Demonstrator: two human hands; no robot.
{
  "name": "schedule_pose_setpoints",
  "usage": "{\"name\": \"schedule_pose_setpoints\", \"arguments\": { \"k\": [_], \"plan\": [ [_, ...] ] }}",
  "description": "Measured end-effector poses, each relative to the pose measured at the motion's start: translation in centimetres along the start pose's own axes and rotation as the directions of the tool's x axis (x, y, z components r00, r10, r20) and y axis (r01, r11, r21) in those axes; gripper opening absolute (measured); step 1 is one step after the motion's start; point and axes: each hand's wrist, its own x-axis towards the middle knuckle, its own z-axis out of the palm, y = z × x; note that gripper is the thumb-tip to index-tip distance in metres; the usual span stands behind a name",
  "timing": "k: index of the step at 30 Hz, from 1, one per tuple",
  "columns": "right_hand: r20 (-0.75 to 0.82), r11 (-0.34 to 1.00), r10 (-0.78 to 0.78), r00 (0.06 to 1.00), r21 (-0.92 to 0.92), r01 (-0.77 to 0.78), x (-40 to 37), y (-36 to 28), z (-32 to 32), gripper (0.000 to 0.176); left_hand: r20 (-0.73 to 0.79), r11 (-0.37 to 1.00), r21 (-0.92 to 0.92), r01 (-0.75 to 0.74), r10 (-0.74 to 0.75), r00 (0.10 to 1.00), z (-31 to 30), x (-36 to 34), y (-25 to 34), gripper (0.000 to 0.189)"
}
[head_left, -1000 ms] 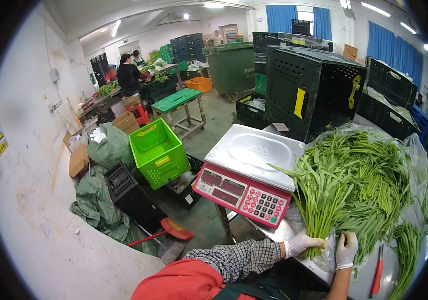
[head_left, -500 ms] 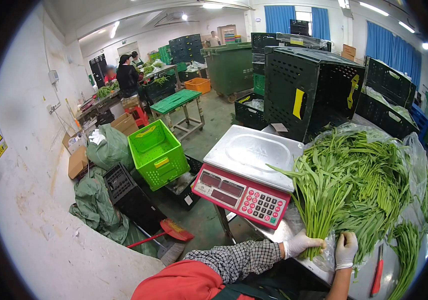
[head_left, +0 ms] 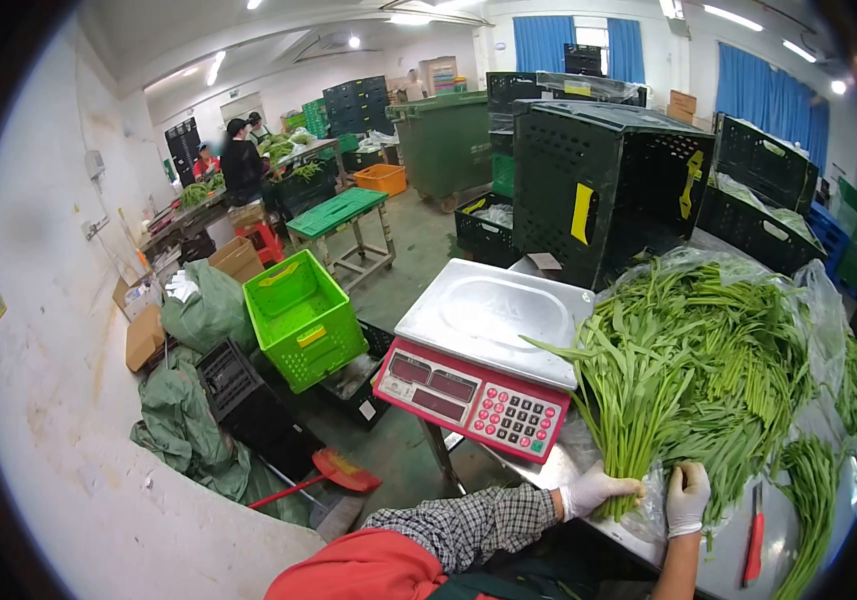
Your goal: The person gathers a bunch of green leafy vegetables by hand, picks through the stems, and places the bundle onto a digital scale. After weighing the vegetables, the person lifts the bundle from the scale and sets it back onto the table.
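Note:
My left hand [head_left: 596,490], in a white glove, is wrapped round the stem ends of a bunch of leafy greens [head_left: 628,400]. Close to its right, my right hand [head_left: 686,497], also gloved, has its fingers bent together beside the stems; what they hold, if anything, is too small to tell. Behind both hands lies a large heap of greens [head_left: 748,340] on clear plastic. A red-handled knife [head_left: 754,540] rests on the metal table [head_left: 723,570]. Leaf tips of the bunch reach the edge of the red scale [head_left: 478,395].
A bright green crate [head_left: 303,320] stands left of the scale, near a red dustpan [head_left: 346,468]. Dark crates [head_left: 608,190] are stacked behind the scale. A green-topped stand [head_left: 338,212] is further back, and several people work at a far table.
The view has shifted slightly, so most things sit a little further left in it. My left hand still grips the bunch, and my right hand stays beside it.

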Motion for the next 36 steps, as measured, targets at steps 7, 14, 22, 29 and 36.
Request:
{"name": "schedule_pose_setpoints", "arguments": {
  "k": [7,14,22,29,36],
  "plan": [
    [-0.088,0.999,0.018,0.996,0.042,-0.015,-0.4,0.8,0.2,0.008,-0.008,1.000,0.019,0.012,-0.012,1.000,-0.3,0.2,-0.3,0.024],
    [-0.187,0.955,0.199,0.962,0.259,-0.147,1.1,0.2,0.1,0.017,0.002,1.000,0.007,0.022,-0.022,1.000,-0.8,0.3,-0.6,0.025],
    [-0.053,0.893,-0.436,0.899,0.104,0.439,14.4,-17.6,-1.2,0.046,-0.022,0.997,0.072,-0.021,0.022,1.000,-0.7,0.4,-0.7,0.028],
    [0.120,0.676,-0.727,0.676,-0.049,0.735,18.4,-28.0,-1.4,0.057,-0.039,1.000,0.018,-0.019,0.020,0.999,-0.4,0.2,-0.4,0.021],
    [0.258,0.688,-0.679,0.688,-0.104,0.718,16.0,-27.1,-2.7,0.059,-0.016,0.999,-0.042,0.020,-0.021,1.000,-0.2,0.0,0.1,0.023]
  ]
}}
